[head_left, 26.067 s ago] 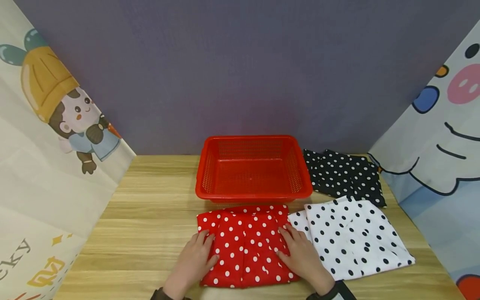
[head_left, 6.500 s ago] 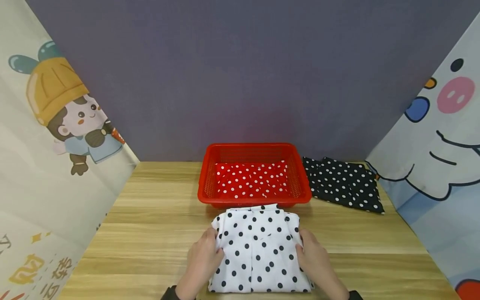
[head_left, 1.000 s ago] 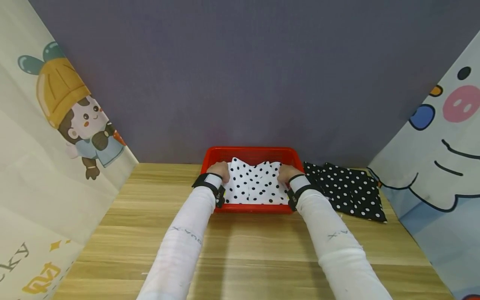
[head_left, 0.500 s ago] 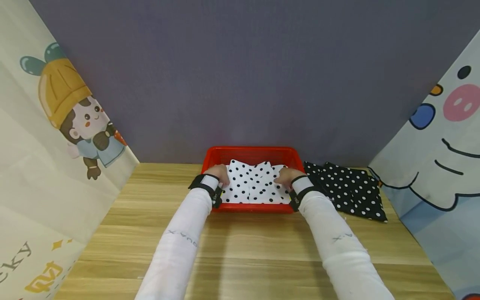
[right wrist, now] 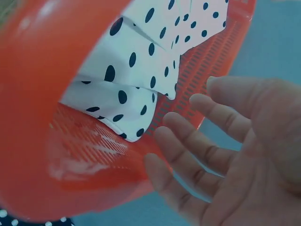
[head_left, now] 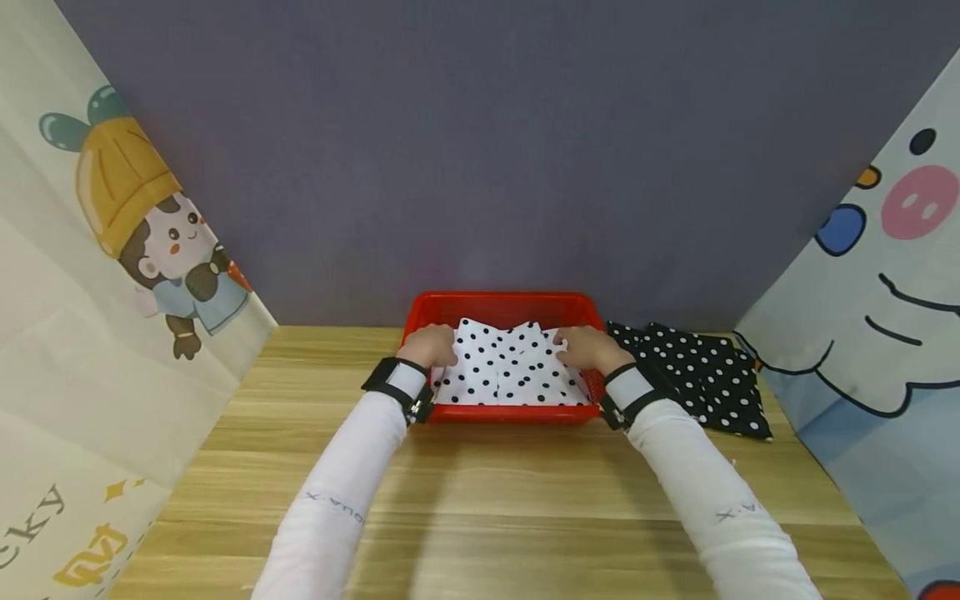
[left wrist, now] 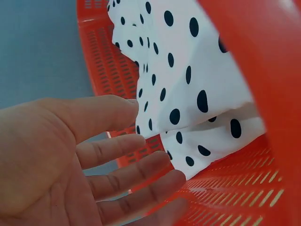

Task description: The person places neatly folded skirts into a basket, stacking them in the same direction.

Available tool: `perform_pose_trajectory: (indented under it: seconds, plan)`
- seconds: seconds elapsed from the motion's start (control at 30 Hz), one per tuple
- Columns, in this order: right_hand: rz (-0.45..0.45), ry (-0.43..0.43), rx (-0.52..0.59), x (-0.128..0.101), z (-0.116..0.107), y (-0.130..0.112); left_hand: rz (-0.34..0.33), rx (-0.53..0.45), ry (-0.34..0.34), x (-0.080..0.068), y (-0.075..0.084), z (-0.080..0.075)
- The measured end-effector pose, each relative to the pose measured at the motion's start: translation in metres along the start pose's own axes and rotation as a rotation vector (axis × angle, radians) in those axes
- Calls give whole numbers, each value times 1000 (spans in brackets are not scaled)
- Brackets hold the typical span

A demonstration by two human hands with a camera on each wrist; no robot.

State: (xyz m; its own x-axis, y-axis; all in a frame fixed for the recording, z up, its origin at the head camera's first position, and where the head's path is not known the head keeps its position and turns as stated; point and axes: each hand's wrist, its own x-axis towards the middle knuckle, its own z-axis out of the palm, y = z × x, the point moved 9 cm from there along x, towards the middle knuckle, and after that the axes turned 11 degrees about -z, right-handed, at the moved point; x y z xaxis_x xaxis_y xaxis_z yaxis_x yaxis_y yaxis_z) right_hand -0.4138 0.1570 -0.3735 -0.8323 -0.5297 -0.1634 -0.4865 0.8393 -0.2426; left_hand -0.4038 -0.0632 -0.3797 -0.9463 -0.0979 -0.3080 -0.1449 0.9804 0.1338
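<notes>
Over at the far middle of the wooden table [head_left: 300,467], the white polka-dot cloth [head_left: 506,373] sits folded inside the red basket [head_left: 504,302], and both hands are right at its two side edges. From the head view the left hand [head_left: 430,344] is at the cloth's left side and the right hand [head_left: 592,347] at its right side, so the bundle lies squarely between them, neither hand really nearer than the other. Its longer run looks to go left to right across the basket, same as the line between the two hands, though the folds make that a bit of a guess. The wrist cams tell the grip story: the left hand's fingers [left wrist: 122,150] are straight and spread, just beside the cloth's edge [left wrist: 188,94] with the basket's mesh wall [left wrist: 106,66] behind, holding nothing. Same deal on the other side, the right hand's fingers [right wrist: 197,141] are relaxed and apart, close to the folded edge [right wrist: 136,89] but not pinching it. So both hands are loose and off the cloth, which rests on its own down in the basket. Off to the right, a black polka-dot cloth [head_left: 693,371] lies on the table just beside the basket, closest to the right hand.
</notes>
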Motion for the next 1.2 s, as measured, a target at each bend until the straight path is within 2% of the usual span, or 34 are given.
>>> perform_pose_trajectory:
  seconds: [0.27,0.5,0.67,0.8,1.0,1.1,1.2]
  plan:
    - [-107,153,-79,-18,-5,-6,58,18,124,-15,-3,-7]
    - [-156,299,-139,-40,-5,-14,101,-7,193,-35,-6,-3]
    - [-187,459,-162,-60,-12,-16,150,-39,302,-54,-5,-2]
    - [-175,583,-140,-77,-15,-4,185,-58,414,-73,-6,-1]
    - [-140,687,-90,-98,-13,21,257,-75,573,-100,-6,2]
    - [-131,736,-79,-107,-13,31,277,-89,619,-112,-6,5]
    - [-122,777,-87,-115,-11,40,272,-104,633,-122,-10,13]
